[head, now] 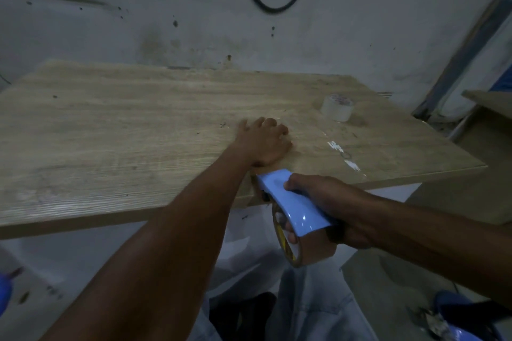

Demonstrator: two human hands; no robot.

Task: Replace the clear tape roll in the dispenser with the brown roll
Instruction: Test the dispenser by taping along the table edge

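My right hand [329, 207] grips the light blue tape dispenser [291, 202] at the table's front edge. The brown tape roll [307, 255] sits in the dispenser, hanging below the edge. The dispenser's nose rests against the tabletop just behind my left wrist. My left hand [264, 142] lies palm down on the wooden table [124, 133], fingers curled, pressing on the surface; whether tape lies under it is hard to tell. The clear tape roll [337, 107] stands alone at the table's far right.
White marks [343, 155] streak the tabletop near the right corner. A black cable [273, 7] loops on the wall behind. A second wooden surface [490, 102] stands at the right. Blue objects [460, 318] lie on the floor at bottom right.
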